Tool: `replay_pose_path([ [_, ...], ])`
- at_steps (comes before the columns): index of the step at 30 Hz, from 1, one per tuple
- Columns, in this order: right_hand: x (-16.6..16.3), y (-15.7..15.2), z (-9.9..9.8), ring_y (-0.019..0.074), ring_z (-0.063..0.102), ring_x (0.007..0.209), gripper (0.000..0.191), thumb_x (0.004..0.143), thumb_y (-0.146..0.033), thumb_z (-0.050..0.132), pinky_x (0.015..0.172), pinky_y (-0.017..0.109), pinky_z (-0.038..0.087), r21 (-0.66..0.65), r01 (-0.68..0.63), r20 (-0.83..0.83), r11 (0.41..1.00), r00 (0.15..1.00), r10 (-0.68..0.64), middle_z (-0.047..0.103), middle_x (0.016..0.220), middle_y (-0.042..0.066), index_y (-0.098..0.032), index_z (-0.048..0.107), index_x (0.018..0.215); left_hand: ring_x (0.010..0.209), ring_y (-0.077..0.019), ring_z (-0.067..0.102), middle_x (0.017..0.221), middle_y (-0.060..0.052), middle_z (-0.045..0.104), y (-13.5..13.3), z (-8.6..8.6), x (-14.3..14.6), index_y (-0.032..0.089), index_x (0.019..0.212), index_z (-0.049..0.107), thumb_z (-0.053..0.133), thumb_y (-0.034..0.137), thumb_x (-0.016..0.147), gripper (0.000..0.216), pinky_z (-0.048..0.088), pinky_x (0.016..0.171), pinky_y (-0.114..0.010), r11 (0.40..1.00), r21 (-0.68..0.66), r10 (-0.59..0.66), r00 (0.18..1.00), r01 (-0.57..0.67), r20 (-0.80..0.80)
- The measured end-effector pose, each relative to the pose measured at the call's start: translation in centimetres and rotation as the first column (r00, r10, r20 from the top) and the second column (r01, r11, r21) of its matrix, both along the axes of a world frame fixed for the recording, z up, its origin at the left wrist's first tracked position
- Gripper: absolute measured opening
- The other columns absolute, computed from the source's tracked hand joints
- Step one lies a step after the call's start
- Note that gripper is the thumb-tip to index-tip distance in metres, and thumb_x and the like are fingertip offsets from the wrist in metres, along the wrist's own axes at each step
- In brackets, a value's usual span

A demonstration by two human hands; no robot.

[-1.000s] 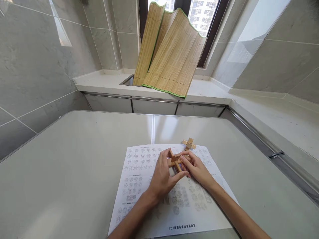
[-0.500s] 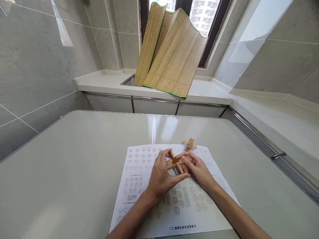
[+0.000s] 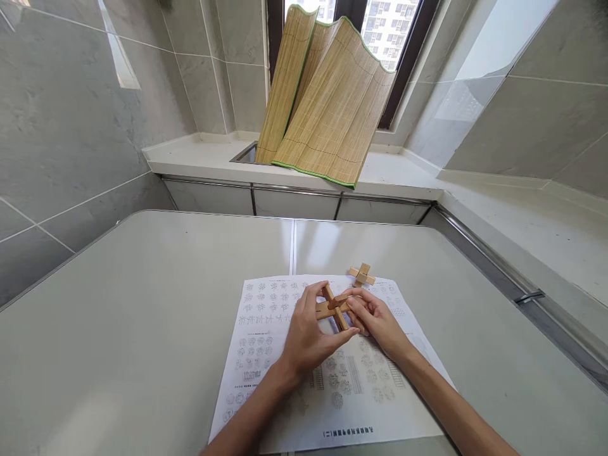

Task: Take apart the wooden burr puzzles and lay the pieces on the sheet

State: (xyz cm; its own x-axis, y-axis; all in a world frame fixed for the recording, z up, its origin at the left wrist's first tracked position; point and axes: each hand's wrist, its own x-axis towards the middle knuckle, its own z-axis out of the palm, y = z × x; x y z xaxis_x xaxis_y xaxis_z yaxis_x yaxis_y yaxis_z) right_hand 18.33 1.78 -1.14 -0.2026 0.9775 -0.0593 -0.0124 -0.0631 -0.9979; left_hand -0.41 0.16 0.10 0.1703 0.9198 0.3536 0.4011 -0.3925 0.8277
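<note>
The fingers of the left hand (image 3: 306,334) pinch the near and left ends of a wooden cross puzzle (image 3: 335,306), thumb stretched under its lower stick and fingertips curled over the upper left arm; the fingers of the right hand (image 3: 377,320) close on the right-hand arm of the same piece, so both hands grasp it at once and neither is slack; the puzzle sits between the two hands, held just above the sheet, its longer stick running from upper left down to lower right toward the person, a shorter stick crossing it roughly left to right; the left hand covers more of it, while the right hand holds only the one protruding end, so any sliding of that end would run along the crossing stick's axis, away to the right; beneath lies a printed instruction sheet (image 3: 266,342) covered in small diagrams, flat on the grey table (image 3: 142,316); a second, smaller wooden cross (image 3: 361,275) rests at the sheet's far edge, near but apart from the hands; a bamboo mat (image 3: 327,101) leans at the window behind.
</note>
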Motion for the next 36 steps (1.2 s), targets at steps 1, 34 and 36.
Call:
replay_pose_path([
  [1,0.0,0.0,0.0,0.0122,0.040,0.049,0.038,0.097,-0.059,0.066,0.050,0.026,0.034,0.021,0.018,0.026,1.000,0.999,-0.019,0.052,0.060,-0.006,-0.023,0.067,0.110,0.121,-0.0309,0.064,0.136,-0.008,0.060,0.0,-0.1,0.0,0.030,0.141,0.044,0.094,0.031,0.071,0.086,0.055,0.103,-0.048,1.000,0.020,-0.004,1.000,0.005,-0.012],
  [34,0.0,-0.8,1.2,0.0267,0.063,0.086,0.013,0.097,-0.037,0.068,0.080,0.040,0.050,0.457,0.055,0.263,0.888,0.945,-0.194,0.072,0.090,0.006,-0.027,0.075,0.092,0.112,-0.0285,0.069,0.135,-0.010,0.062,0.2,-0.1,-0.3,0.026,0.143,0.039,0.096,0.039,0.066,0.097,0.058,0.100,-0.046,0.992,0.001,-0.126,0.992,0.126,-0.015],
  [36,-0.1,-0.8,1.1,0.0265,0.062,0.084,0.014,0.096,-0.038,0.068,0.078,0.041,0.050,0.490,0.076,0.265,0.868,0.936,-0.231,0.071,0.091,0.006,-0.027,0.075,0.091,0.106,-0.0275,0.071,0.134,-0.010,0.063,0.2,-0.1,-0.2,0.026,0.141,0.041,0.096,0.040,0.065,0.095,0.059,0.096,-0.045,0.993,-0.004,-0.121,0.993,0.121,-0.011],
])
